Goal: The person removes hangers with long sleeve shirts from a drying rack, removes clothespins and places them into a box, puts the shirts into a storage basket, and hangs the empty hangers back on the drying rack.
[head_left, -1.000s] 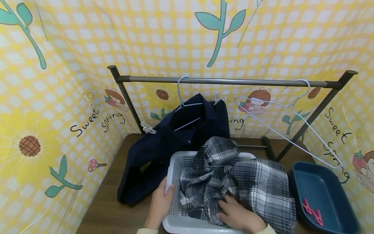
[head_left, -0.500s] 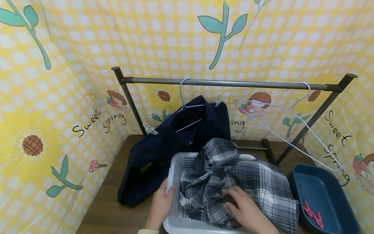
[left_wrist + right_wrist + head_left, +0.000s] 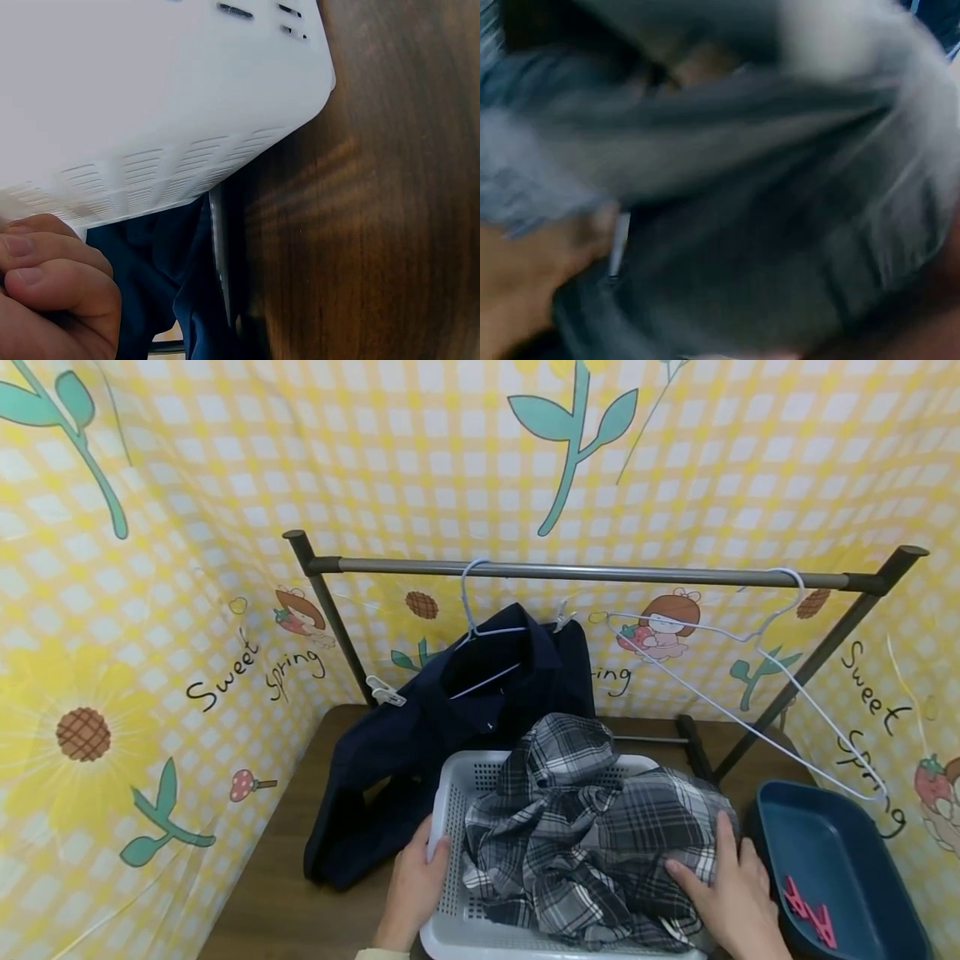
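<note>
My left hand (image 3: pixel 415 885) grips the left rim of a light grey perforated plastic basket (image 3: pixel 448 793); its fingers (image 3: pixel 71 289) are curled beside the basket wall in the left wrist view. A rumpled grey, black and white plaid shirt (image 3: pixel 570 852) lies heaped in the basket and bulges over its right side. At that side my right hand (image 3: pixel 731 885) presses on the plaid cloth, thumb and fingers spread and fairly straight. Blurred dark cloth (image 3: pixel 742 225) fills most of the right wrist view.
Behind the basket, a navy garment (image 3: pixel 442 710) hangs on a hanger from the rack bar (image 3: pixel 600 572), with white clips (image 3: pixel 386 691) on it. A bare hanger (image 3: pixel 697 681) hangs at right. Right of the basket, a blue tub (image 3: pixel 832 835) holds pink clothespins (image 3: pixel 810 912). All stand on a wooden table (image 3: pixel 277 860).
My right hand has moved from the middle of the shirt to its right edge. The overhanging cloth there has shifted inward over the basket. My left hand keeps its place on the rim.
</note>
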`<action>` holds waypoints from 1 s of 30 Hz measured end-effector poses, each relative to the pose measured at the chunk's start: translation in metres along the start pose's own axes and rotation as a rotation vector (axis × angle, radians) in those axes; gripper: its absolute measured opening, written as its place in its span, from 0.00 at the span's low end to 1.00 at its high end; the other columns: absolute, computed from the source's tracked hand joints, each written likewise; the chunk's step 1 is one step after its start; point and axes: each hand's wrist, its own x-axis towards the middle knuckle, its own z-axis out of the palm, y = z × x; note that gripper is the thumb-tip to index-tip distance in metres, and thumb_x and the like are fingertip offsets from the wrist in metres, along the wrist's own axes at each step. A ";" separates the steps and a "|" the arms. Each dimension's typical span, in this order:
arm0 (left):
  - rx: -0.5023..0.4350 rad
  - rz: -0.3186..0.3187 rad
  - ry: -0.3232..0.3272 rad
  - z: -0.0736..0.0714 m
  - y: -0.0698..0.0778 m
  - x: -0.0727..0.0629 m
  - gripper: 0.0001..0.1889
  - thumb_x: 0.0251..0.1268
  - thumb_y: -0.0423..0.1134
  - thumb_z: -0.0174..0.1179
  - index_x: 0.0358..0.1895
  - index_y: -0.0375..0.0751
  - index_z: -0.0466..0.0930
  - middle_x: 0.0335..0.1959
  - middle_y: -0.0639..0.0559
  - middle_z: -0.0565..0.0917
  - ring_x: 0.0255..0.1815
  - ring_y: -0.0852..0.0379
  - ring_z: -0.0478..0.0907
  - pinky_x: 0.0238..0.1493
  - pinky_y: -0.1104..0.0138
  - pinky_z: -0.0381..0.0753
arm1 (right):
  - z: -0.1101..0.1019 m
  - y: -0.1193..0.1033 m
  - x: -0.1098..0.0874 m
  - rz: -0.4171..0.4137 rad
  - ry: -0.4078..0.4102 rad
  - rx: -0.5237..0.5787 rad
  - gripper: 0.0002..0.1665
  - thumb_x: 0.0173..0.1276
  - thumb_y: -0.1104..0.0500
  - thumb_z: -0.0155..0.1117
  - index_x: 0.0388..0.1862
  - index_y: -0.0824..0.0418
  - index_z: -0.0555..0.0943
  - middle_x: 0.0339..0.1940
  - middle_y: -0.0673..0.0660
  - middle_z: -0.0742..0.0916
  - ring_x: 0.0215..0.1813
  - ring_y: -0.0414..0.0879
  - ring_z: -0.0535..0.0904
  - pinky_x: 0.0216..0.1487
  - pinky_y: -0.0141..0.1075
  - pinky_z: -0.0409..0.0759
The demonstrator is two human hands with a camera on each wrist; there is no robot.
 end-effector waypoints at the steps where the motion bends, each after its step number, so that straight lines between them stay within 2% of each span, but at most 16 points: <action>1: -0.001 0.001 -0.001 0.000 0.000 0.000 0.25 0.78 0.39 0.53 0.75 0.40 0.64 0.62 0.34 0.78 0.48 0.42 0.84 0.39 0.48 0.85 | 0.002 0.005 0.005 0.028 -0.069 0.040 0.73 0.66 0.26 0.59 0.79 0.66 0.25 0.72 0.88 0.46 0.69 0.86 0.43 0.61 0.77 0.51; 3: -0.002 0.007 0.002 0.000 -0.001 0.000 0.25 0.78 0.39 0.53 0.74 0.40 0.65 0.62 0.35 0.78 0.48 0.42 0.84 0.39 0.48 0.85 | 0.009 0.012 0.014 0.040 -0.162 0.128 0.74 0.68 0.27 0.57 0.77 0.68 0.20 0.72 0.88 0.44 0.69 0.86 0.45 0.63 0.75 0.53; 6: 0.003 0.022 0.008 -0.001 -0.002 0.001 0.25 0.78 0.39 0.53 0.74 0.40 0.65 0.61 0.35 0.79 0.47 0.43 0.84 0.39 0.48 0.85 | 0.021 0.017 0.022 -0.001 -0.224 0.261 0.67 0.75 0.37 0.57 0.76 0.69 0.20 0.74 0.85 0.43 0.71 0.83 0.48 0.67 0.71 0.51; 9: 0.007 0.035 0.013 -0.002 -0.003 0.001 0.24 0.78 0.39 0.54 0.73 0.40 0.66 0.60 0.35 0.79 0.46 0.44 0.84 0.39 0.48 0.85 | 0.028 0.014 0.022 -0.022 -0.237 0.310 0.58 0.79 0.45 0.52 0.77 0.70 0.24 0.75 0.83 0.46 0.73 0.80 0.49 0.69 0.69 0.50; 13: 0.000 0.031 0.004 -0.002 -0.004 0.001 0.24 0.78 0.39 0.53 0.74 0.41 0.66 0.61 0.36 0.79 0.48 0.44 0.84 0.40 0.48 0.85 | 0.031 0.004 0.016 -0.033 -0.201 0.290 0.49 0.80 0.54 0.48 0.78 0.74 0.28 0.75 0.83 0.51 0.74 0.78 0.49 0.69 0.67 0.50; 17: -0.007 0.017 -0.010 -0.001 -0.003 0.001 0.25 0.78 0.39 0.53 0.74 0.42 0.65 0.63 0.35 0.78 0.49 0.42 0.83 0.40 0.47 0.84 | 0.032 -0.004 0.012 -0.065 -0.122 0.201 0.45 0.80 0.61 0.47 0.77 0.76 0.32 0.72 0.84 0.59 0.70 0.78 0.59 0.67 0.68 0.57; 19: -0.010 0.013 -0.017 0.000 -0.004 0.002 0.25 0.79 0.40 0.53 0.75 0.41 0.64 0.63 0.35 0.77 0.49 0.42 0.83 0.40 0.47 0.84 | 0.033 -0.008 0.012 -0.082 -0.094 0.142 0.44 0.79 0.64 0.47 0.76 0.79 0.33 0.70 0.85 0.59 0.69 0.78 0.61 0.66 0.67 0.59; 24: -0.014 0.007 -0.016 -0.001 -0.005 0.001 0.25 0.79 0.39 0.53 0.74 0.42 0.65 0.63 0.35 0.78 0.48 0.43 0.84 0.40 0.47 0.85 | 0.038 -0.015 0.009 -0.154 -0.036 -0.018 0.41 0.77 0.69 0.47 0.73 0.85 0.36 0.70 0.89 0.52 0.70 0.80 0.54 0.66 0.66 0.59; 26: -0.016 0.015 -0.014 -0.001 -0.006 0.001 0.25 0.78 0.39 0.53 0.74 0.42 0.65 0.62 0.35 0.78 0.48 0.44 0.84 0.39 0.48 0.85 | 0.040 -0.017 0.006 -0.211 0.012 -0.100 0.41 0.72 0.72 0.50 0.72 0.87 0.40 0.69 0.91 0.51 0.70 0.82 0.51 0.65 0.67 0.60; 30: -0.021 0.041 -0.008 -0.001 -0.005 0.001 0.24 0.78 0.38 0.53 0.74 0.42 0.66 0.62 0.36 0.78 0.48 0.44 0.84 0.39 0.48 0.85 | 0.045 -0.023 -0.001 -0.327 0.142 -0.270 0.44 0.59 0.76 0.61 0.69 0.89 0.52 0.69 0.90 0.54 0.70 0.84 0.50 0.64 0.68 0.61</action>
